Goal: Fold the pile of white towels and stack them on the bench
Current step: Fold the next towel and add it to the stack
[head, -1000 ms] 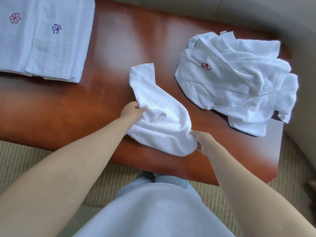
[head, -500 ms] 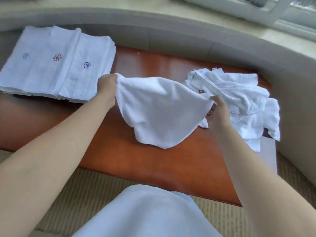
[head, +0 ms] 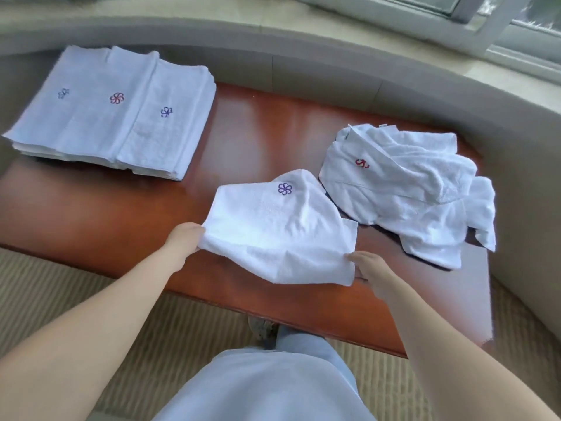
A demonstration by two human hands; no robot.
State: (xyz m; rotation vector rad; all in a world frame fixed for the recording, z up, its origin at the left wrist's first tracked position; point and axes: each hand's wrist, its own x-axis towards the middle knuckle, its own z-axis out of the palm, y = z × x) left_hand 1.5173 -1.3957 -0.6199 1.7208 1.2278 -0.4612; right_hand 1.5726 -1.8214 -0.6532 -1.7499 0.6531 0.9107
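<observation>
A white towel (head: pixel 279 229) with a purple flower mark lies spread on the red-brown wooden bench (head: pixel 115 220), its far edge on the wood. My left hand (head: pixel 185 241) grips its near left corner. My right hand (head: pixel 368 267) pinches its near right corner. To the right sits a crumpled pile of white towels (head: pixel 409 189), one showing a red mark. At the far left end of the bench lie folded towels (head: pixel 112 113) in overlapping stacks, with blue, red and purple marks facing up.
A grey padded ledge (head: pixel 334 71) curves behind and to the right of the bench, with a window frame (head: pixel 473 22) above it. Beige ribbed carpet (head: pixel 60 299) lies in front. My legs and a shoe (head: pixel 262 328) stand at the near bench edge.
The towel, held up and stretched between both hands half a second ago, has come down onto the bench with its purple mark up. Both hands moved toward me, still holding its corners.
</observation>
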